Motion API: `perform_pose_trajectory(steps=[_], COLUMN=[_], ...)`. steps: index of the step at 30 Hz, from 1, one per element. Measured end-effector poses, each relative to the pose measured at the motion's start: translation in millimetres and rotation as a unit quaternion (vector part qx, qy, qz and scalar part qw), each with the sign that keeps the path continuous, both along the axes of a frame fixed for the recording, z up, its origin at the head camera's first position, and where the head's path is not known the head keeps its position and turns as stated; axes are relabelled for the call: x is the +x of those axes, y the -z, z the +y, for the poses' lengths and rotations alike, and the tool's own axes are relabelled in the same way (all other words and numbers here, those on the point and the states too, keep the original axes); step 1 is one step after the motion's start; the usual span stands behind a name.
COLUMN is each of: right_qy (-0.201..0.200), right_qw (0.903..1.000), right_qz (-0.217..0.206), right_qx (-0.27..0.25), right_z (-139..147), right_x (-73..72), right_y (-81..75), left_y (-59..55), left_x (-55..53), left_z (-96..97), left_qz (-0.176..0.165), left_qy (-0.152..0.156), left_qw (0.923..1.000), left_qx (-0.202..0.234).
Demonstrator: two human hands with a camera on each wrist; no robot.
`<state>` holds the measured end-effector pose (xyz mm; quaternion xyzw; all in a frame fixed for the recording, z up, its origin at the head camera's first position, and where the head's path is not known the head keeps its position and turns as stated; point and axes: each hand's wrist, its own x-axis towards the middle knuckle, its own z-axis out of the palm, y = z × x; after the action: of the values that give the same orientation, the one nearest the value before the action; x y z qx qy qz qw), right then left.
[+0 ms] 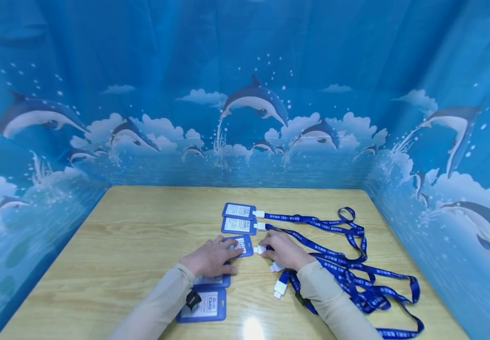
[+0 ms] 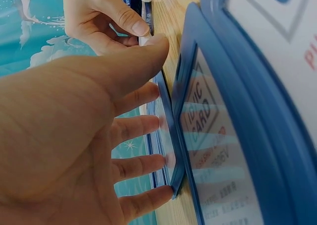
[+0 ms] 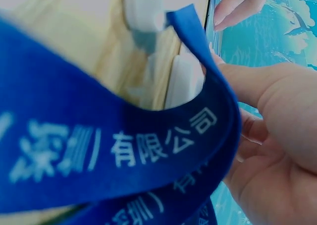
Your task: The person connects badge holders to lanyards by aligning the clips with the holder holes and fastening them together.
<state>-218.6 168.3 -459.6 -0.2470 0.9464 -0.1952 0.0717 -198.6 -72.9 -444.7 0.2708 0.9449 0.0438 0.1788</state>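
My left hand (image 1: 211, 257) lies with spread, fairly straight fingers on a blue badge holder (image 1: 248, 245) with a white card inside. In the left wrist view, the fingertips of my left hand (image 2: 74, 121) touch that holder's clear face. Just right of it, my right hand (image 1: 286, 249) pinches the white clip (image 1: 259, 250) of a blue lanyard between thumb and fingers, close to the holder's slotted end. Whether clip and holder are joined cannot be made out. A loop of blue lanyard (image 3: 163, 140) with white lettering crosses the right wrist view, partly covering the right hand (image 3: 277, 121).
Two badge holders with clips and lanyards (image 1: 238, 225) lie farther back. Two more holders (image 1: 202, 306) lie near my left forearm. Loose white clips (image 1: 280, 289) and tangled lanyards (image 1: 368, 297) spread over the right side of the wooden table (image 1: 113, 245). A dolphin-print curtain (image 1: 177, 160) surrounds the table.
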Motion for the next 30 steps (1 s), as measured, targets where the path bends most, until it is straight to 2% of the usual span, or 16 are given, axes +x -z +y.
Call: perform_pose_trajectory(steps=[12, 19, 30], right_qy=[-0.002, -0.007, -0.007], right_qw=[1.0, 1.0, 1.0], right_qz=[-0.001, 0.0, 0.0], right_qx=[-0.001, -0.007, -0.002], right_z=[0.5, 0.7, -1.2], right_x=[-1.3, -1.6, -1.4], right_y=[-0.5, 0.1, 0.4], left_y=[-0.2, -1.5, -4.7], left_x=[-0.4, -0.1, -0.2], left_z=[1.7, 1.5, 0.0], left_qz=[0.002, -0.009, -0.025], left_qy=[0.003, 0.008, 0.034], left_qw=[1.0, 0.9999, 0.9991], left_qx=[0.003, 0.01, 0.006])
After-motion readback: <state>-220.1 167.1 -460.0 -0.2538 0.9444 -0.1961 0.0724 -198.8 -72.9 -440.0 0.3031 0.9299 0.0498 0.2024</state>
